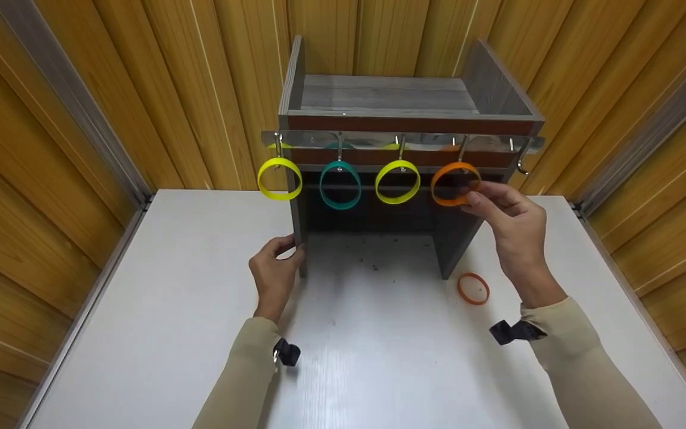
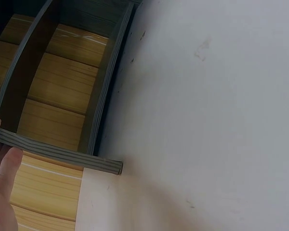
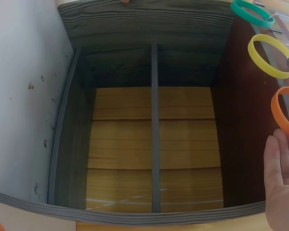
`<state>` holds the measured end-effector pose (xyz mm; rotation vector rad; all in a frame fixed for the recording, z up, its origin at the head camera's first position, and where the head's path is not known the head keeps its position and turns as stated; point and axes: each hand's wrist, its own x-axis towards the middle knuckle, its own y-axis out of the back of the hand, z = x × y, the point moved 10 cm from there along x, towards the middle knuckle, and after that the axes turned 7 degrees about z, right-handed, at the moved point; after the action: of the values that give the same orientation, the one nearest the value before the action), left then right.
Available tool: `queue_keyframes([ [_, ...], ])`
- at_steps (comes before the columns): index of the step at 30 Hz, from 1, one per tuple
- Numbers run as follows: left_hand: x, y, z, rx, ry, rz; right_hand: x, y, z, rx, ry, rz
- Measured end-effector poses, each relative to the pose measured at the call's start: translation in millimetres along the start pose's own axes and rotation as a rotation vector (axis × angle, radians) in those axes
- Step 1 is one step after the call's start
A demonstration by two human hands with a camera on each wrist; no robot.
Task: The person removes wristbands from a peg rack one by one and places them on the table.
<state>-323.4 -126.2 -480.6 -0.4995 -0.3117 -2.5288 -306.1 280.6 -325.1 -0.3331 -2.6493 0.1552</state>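
Observation:
An orange wristband-like ring [image 1: 434, 189] hangs from a hook on the metal bar [image 1: 370, 142] in the head view. My right hand [image 1: 518, 229] pinches its lower right edge between thumb and fingers; the right wrist view shows the fingers against the ring [image 3: 277, 113], with the thumb hidden. Left of it on the same bar hang a yellow ring [image 1: 398, 201], a teal ring [image 1: 340, 207] and another yellow ring [image 1: 280, 196]. My left hand [image 1: 274, 271] grips the front edge of the grey shelf's left side panel [image 2: 62, 153], thumb and fingers on opposite sides.
A second orange ring [image 1: 460, 289] lies on the white table [image 1: 379, 357] by the shelf's right foot. At the bar's right end another hook [image 1: 521, 167] sticks out. Dark specks [image 1: 375, 267] dot the table under the shelf. Wood-patterned walls [image 1: 51, 179] enclose the table.

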Motion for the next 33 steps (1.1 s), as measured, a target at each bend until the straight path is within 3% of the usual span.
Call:
queue_keyframes([
  [14, -0.6, 0.4, 0.4, -0.017, -0.005, 0.007, -3.0, 0.0, -15.7, 0.087, 0.002, 0.028],
  [24, -0.1, 0.2, 2.3, -0.037, -0.014, 0.008, -2.8, 1.8, -30.2, 0.224, 0.012, 0.003],
  [33, 0.3, 1.6, 2.5, -0.043, -0.022, 0.008, -4.3, 13.3, -35.2, 0.230, 0.002, 0.022],
])
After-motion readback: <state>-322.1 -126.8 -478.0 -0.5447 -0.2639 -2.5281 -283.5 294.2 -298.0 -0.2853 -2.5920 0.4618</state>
